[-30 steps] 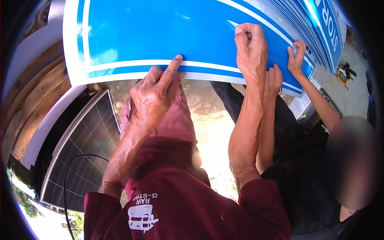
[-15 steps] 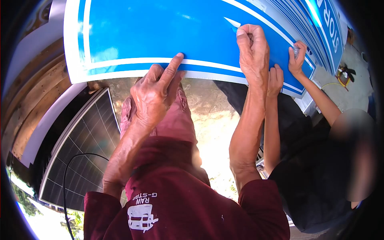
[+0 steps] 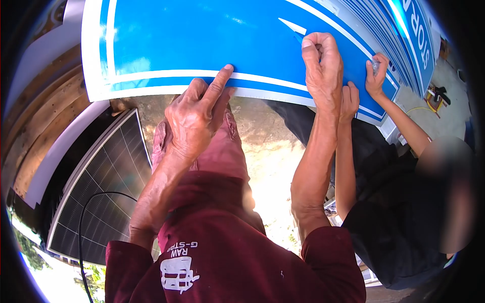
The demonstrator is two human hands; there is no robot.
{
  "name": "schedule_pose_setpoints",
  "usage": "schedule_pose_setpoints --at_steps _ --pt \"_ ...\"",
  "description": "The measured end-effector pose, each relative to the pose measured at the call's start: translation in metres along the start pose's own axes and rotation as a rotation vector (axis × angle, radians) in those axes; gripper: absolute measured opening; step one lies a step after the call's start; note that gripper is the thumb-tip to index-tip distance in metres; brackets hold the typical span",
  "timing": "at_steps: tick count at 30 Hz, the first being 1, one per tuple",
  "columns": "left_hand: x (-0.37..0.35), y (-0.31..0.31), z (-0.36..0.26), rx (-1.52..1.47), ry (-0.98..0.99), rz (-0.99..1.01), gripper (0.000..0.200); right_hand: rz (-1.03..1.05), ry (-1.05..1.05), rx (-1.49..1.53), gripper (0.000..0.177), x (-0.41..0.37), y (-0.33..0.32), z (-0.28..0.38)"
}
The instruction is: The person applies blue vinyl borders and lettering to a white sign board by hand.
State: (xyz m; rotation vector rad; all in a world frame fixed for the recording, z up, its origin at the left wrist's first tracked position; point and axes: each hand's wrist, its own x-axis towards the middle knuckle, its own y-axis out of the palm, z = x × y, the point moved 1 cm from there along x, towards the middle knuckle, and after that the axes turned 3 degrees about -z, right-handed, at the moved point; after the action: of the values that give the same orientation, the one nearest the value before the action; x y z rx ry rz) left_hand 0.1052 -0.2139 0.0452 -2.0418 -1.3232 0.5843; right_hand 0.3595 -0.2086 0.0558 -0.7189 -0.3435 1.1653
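A large blue sign panel (image 3: 177,45) with white border lines spans the top of the view. My left hand (image 3: 194,111) lies at its near edge, index finger stretched out with the tip on the white line, other fingers bent. My right hand (image 3: 323,65) is above the panel, thumb and fingers pinched on a small strip of blue film (image 3: 298,36). A white wedge (image 3: 291,24) shows on the panel beside the strip. How much film is inside my fingers is hidden.
At right, a co-worker's hands (image 3: 348,103) touch the panel's edge; one has a clear crumpled bit (image 3: 375,66). Several stacked signs (image 3: 409,45) stand behind. A solar panel (image 3: 96,192) with a black cable (image 3: 83,227) leans at left, near wooden boards (image 3: 45,136).
My right hand has shifted slightly right and down with the film strip, and the white wedge has lengthened. My left hand has barely moved.
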Motion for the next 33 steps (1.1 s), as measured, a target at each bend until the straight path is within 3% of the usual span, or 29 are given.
schedule_pose_setpoints --at_steps 12,15,21,24,27,33 --pt "-0.002 0.005 0.002 -0.01 0.014 -0.042 0.048 -0.033 -0.01 0.163 0.025 0.013 0.001 -0.007" --pt "-0.002 0.005 0.001 -0.001 0.019 -0.043 0.049 0.01 0.021 0.037 0.025 0.017 0.0 -0.001" --pt "-0.003 0.005 0.0 0.009 0.003 -0.042 0.048 0.024 0.016 0.119 0.023 0.02 0.0 -0.002" --pt "-0.003 0.006 -0.001 0.03 -0.006 -0.037 0.048 0.048 -0.093 -0.113 0.018 0.016 -0.003 0.0" --pt "-0.004 0.006 -0.002 0.036 -0.015 -0.034 0.048 0.003 -0.098 -0.114 0.01 0.012 -0.001 0.0" --pt "-0.006 0.008 -0.001 0.021 -0.029 -0.064 0.047 0.002 -0.15 -0.022 0.01 0.004 -0.005 -0.009"
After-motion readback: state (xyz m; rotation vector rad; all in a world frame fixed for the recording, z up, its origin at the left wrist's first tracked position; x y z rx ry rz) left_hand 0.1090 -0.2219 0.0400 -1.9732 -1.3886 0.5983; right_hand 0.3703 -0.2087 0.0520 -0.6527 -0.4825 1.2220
